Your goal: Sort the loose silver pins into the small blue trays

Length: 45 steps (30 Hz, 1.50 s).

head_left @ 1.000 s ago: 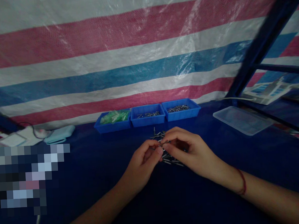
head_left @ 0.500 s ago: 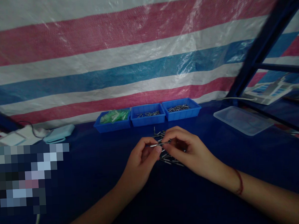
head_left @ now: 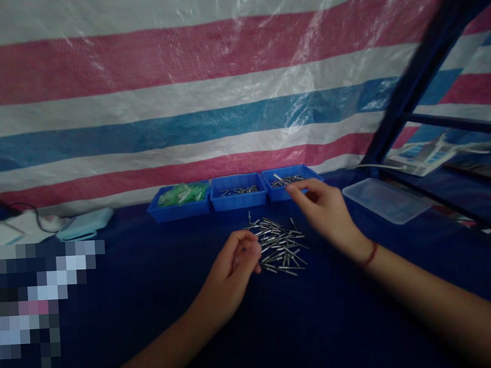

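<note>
From the head view, the right hand (head_left: 327,207) is raised over the table (head_left: 318,323), thumb and forefinger pinched on the end of one thin metal pin (head_left: 278,178). That pin shows against the right bin (head_left: 274,194), which holds many similar pins; whether it is above the rim or short of it cannot be told. The grip looks to be at one end only, so the pin could tip or slip if the pinch loosens, and if let go short of the rim it could land on the table or stray into the middle bin (head_left: 239,201), just beside, which also has pins in it. The left hand (head_left: 233,264) is near the table, fingers curled and thumb close to the forefinger; whether anything is between them is hidden. It is right beside a loose pile of pins (head_left: 279,242), lying crosswise, so a careless sweep of its fingertips could scatter them, and tangled neighbours could be dragged along with one lifted. The left bin (head_left: 183,211) holds green packets (head_left: 184,192), and a clear lid (head_left: 373,199) lies well apart at the right.
</note>
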{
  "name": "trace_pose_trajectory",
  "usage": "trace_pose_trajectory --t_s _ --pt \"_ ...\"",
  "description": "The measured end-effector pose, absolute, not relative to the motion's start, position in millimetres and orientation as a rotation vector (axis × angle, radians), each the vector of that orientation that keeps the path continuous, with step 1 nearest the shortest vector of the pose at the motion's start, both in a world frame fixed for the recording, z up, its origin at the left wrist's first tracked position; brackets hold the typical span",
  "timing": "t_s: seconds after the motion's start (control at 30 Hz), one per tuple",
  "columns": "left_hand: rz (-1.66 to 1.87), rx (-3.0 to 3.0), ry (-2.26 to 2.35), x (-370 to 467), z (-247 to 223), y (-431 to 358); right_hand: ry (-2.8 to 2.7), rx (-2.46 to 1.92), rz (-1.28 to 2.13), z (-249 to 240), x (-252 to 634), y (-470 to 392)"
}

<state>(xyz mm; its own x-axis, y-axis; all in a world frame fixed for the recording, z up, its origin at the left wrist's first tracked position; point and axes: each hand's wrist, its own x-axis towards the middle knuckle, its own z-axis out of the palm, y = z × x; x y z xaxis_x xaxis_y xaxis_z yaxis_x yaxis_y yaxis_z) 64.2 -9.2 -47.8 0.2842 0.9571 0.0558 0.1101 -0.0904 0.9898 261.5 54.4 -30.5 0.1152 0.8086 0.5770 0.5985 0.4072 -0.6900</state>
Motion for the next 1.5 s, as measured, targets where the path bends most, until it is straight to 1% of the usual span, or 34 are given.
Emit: trace_pose_trajectory --t_s 0.07,0.1,0.2,0.33,0.47,0.57,0.7,0.93,1.17,1.33,1.5 --pt "0.918 1.533 1.041 64 -46 -11 -1.612 -1.423 -0.028 -29 279 74" --pt "0.886 1.572 1.049 64 -45 -12 -1.628 -1.491 -0.101 -29 288 82" --pt "0.825 1.749 1.132 60 -42 -12 -1.65 -1.62 -0.159 -36 307 93" --pt "0.74 2.117 1.277 52 -44 -5 -1.686 -1.631 -0.1 -46 310 87" --pt "0.551 2.403 1.254 47 -49 0 -1.788 -1.538 -0.043 -46 294 73" --pt "0.494 2.516 1.235 47 -50 1 -1.868 -1.439 0.026 -40 280 60" --pt "0.47 2.558 1.226 48 -49 1 -1.953 -1.311 0.083 -33 267 43" --pt "0.426 2.607 1.248 49 -47 3 -2.049 -1.232 0.201 -29 258 30" --pt "0.359 2.639 1.296 48 -42 3 -2.439 -0.967 0.454 -33 247 17" --pt "0.322 2.665 1.113 38 -38 5 -2.567 -0.935 0.488 -34 244 11" --pt "0.268 2.722 1.059 36 -41 9 -2.515 -0.922 0.466 -31 244 10"
